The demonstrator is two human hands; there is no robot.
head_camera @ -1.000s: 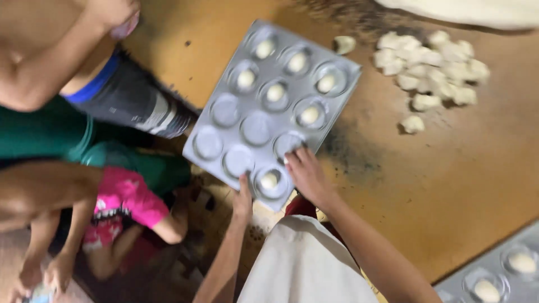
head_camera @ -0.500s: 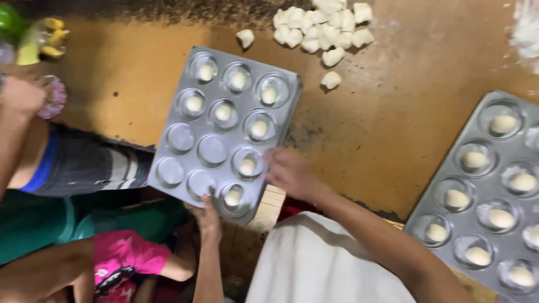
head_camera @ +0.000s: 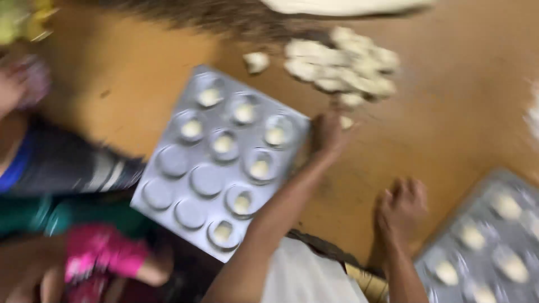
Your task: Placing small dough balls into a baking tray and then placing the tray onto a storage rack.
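The frame is blurred. A grey muffin tray (head_camera: 168,193) lies on the brown table (head_camera: 449,129), with dough balls in several cups and the left cups bare. My left hand (head_camera: 328,132) reaches past the tray's right corner to the pile of white dough pieces (head_camera: 342,62), beside one small piece (head_camera: 347,122). The blur hides whether it grips anything. My right hand (head_camera: 401,205) rests on the table with its fingers curled, between the two trays, and nothing shows in it.
A second grey tray (head_camera: 494,235) with dough balls sits at the lower right. Other people crowd the left side: a striped dark garment (head_camera: 73,163), green cloth (head_camera: 50,216), a pink sleeve (head_camera: 101,252). A flat dough sheet (head_camera: 342,5) lies at the top edge.
My left hand has let go of the tray's near edge and reached up to the dough pile. My right hand has pulled back from the tray to the table at the right.
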